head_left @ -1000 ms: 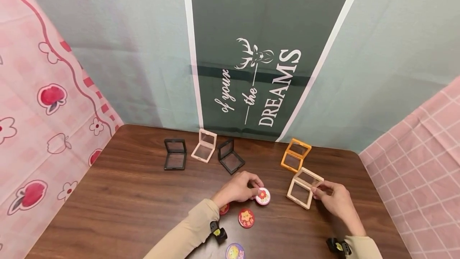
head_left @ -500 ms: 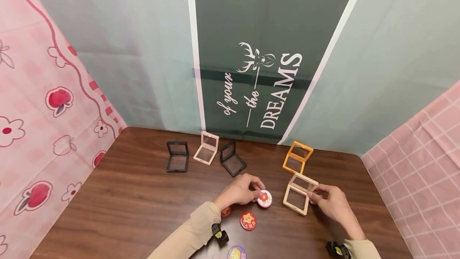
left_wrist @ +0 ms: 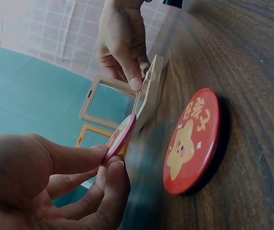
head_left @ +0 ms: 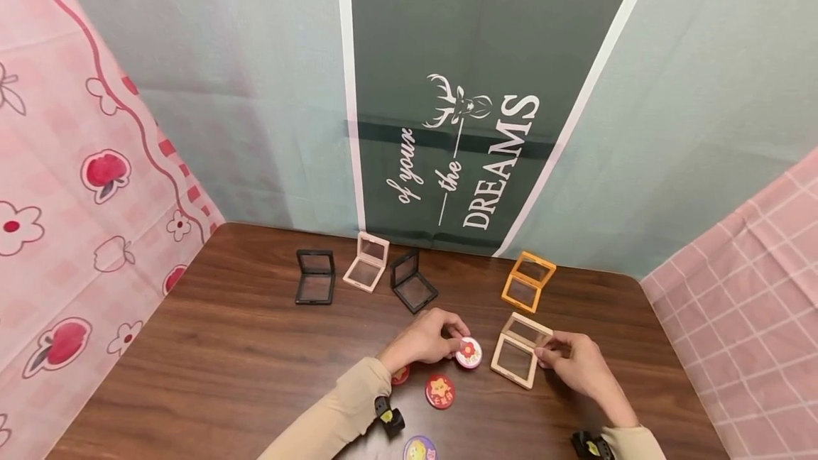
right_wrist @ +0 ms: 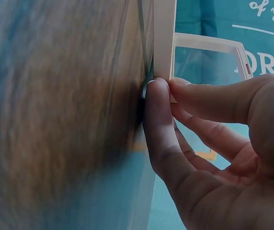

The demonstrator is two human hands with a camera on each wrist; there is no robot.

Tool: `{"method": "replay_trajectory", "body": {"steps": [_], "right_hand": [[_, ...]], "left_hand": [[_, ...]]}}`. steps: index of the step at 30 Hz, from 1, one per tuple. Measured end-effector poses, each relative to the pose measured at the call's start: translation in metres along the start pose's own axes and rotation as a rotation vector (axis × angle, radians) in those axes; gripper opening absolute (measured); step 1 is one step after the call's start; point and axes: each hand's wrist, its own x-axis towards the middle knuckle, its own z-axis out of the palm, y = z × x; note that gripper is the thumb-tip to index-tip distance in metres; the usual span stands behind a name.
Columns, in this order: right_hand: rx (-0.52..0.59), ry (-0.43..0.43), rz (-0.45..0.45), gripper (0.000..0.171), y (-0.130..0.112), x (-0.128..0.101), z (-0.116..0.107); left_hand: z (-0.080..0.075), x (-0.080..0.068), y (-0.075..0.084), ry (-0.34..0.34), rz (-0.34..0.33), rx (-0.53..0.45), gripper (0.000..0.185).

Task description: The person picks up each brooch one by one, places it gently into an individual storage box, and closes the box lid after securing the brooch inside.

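My left hand pinches a round pink-rimmed badge with a red flower, tilted just above the brown table; the left wrist view shows the badge edge-on between thumb and fingers. My right hand pinches the right edge of an open beige frame case that rests on the table beside the badge. In the right wrist view the thumb and fingers grip the case at its hinge side. A red star badge lies flat below the left hand, also the star badge in the left wrist view.
Open frame cases lie along the back of the table: a black one, a pink one, another black one and an orange one. A purple-rimmed badge lies at the near edge. Cloth backdrops surround the table.
My right hand has slid the beige case leftwards, closer to the flower badge. The left hand has kept its hold on the badge almost in place.
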Motion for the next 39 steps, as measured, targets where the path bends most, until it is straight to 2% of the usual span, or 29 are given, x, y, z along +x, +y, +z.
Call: {"method": "replay_trajectory", "body": {"steps": [6,14,20,30,34,39], "right_hand": [[0.048,-0.03,-0.007,0.004,-0.006,-0.002,0.005],[0.076,-0.052,-0.008,0.013,-0.01,-0.003,0.01],[0.056,-0.04,-0.002,0.028,-0.014,-0.005,0.012],[-0.018,-0.019,-0.032,0.029,-0.02,-0.005,0.016],[0.056,-0.076,-0.06,0.023,-0.02,-0.005,0.016],[0.126,-0.128,-0.106,0.036,-0.02,-0.007,0.01]], "left_hand": [[0.003,0.001,-0.001,-0.007,0.005,0.006,0.005],[0.004,0.001,-0.002,-0.003,-0.009,0.003,0.006],[0.006,0.001,-0.002,-0.012,-0.009,0.006,0.005],[0.007,0.005,0.004,-0.036,0.006,0.007,0.006],[0.007,0.006,0.008,-0.046,0.009,0.007,0.008],[0.01,0.007,0.01,-0.041,0.002,0.017,0.009]]}}
